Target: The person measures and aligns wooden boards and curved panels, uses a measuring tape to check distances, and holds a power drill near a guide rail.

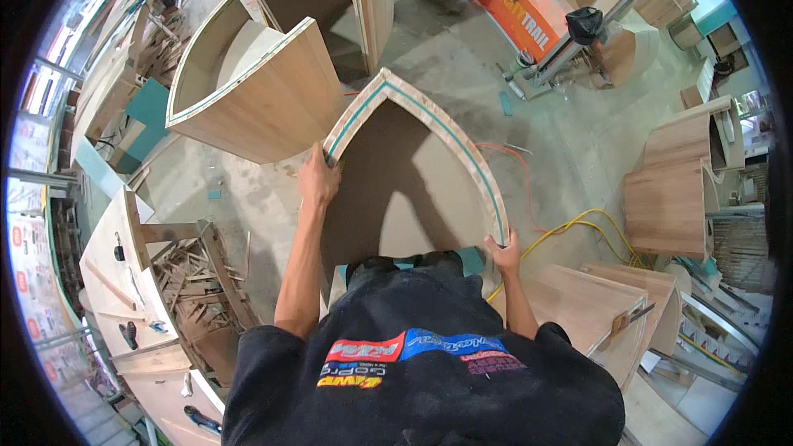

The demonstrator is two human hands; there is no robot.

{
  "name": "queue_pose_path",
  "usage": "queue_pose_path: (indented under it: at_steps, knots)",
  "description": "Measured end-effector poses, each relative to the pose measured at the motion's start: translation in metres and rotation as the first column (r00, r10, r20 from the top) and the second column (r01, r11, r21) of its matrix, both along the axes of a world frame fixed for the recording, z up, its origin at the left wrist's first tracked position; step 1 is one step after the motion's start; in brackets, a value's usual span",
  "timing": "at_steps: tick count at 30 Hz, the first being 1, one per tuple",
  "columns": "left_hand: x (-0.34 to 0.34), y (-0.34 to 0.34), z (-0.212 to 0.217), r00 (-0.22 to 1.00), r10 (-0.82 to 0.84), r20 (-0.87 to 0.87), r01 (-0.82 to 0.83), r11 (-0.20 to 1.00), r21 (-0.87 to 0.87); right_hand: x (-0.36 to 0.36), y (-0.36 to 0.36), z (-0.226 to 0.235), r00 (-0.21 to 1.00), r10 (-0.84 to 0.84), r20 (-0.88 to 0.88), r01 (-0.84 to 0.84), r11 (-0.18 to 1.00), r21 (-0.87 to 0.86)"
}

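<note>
In front of me stands a curved, pointed-arch wooden cabinet shell (429, 116) with a pale plywood rim and a teal strip along its edge, open side facing up. My left hand (318, 177) grips the left rim near the lower part of the curve. My right hand (504, 249) holds the right rim at its near end. The brown inner floor of the shell (396, 190) lies in shadow between my arms. My black shirt hides the shell's near edge.
A second curved wooden shell (248, 83) stands just left. A bin of wood scraps (194, 277) sits at lower left beside a workbench with tools (124, 281). Yellow (578, 227) and orange cables cross the concrete floor at right. Wood cabinets (673, 190) and an orange machine (516, 12) stand beyond.
</note>
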State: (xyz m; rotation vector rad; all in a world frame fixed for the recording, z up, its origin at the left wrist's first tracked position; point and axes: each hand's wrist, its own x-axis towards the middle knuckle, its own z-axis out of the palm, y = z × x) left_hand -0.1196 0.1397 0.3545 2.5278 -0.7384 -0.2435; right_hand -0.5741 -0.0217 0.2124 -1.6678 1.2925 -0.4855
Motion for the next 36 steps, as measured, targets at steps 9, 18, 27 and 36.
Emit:
queue_pose_path:
  at_steps: [9, 18, 27, 36]
  knots:
    - [0.07, -0.038, -0.013, 0.995, -0.029, 0.099, 0.027, 0.999, 0.016, 0.003, -0.006, -0.03, 0.955, -0.147, -0.259, 0.09, 0.971, -0.22]
    - [0.104, -0.07, -0.021, 0.98, -0.154, 0.126, 0.151, 0.988, 0.031, 0.02, 0.027, 0.003, 0.924, -0.234, -0.301, 0.159, 0.954, -0.252]
    - [0.111, -0.096, -0.014, 0.928, -0.366, 0.074, 0.361, 0.93, 0.07, 0.028, 0.118, 0.019, 0.833, -0.409, -0.372, 0.368, 0.913, -0.178]
    - [0.121, -0.124, -0.026, 0.841, -0.532, 0.103, 0.521, 0.846, 0.113, 0.057, 0.21, 0.036, 0.703, -0.564, -0.434, 0.544, 0.819, -0.184]
